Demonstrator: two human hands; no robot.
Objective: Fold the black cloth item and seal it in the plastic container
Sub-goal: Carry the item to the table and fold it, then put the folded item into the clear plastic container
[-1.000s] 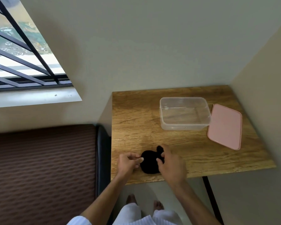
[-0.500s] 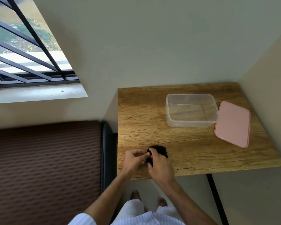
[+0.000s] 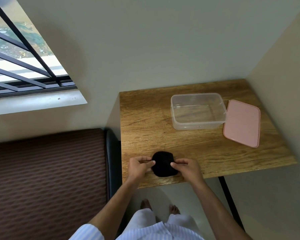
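A small black cloth lies folded into a compact rounded pad near the front edge of the wooden table. My left hand pinches its left edge with thumb and fingers. My right hand pinches its right edge the same way. A clear plastic container stands open and empty at the back of the table. Its pink lid lies flat just to the right of it, touching its side.
The table fits into a corner, with walls behind and to the right. A brown ribbed sofa with a dark armrest stands against the table's left side. A barred window is at upper left. My bare feet show below the table's front edge.
My right hand has come off the top of the cloth and moved to its right edge. The cloth now shows as a flat rounded pad held between both hands.
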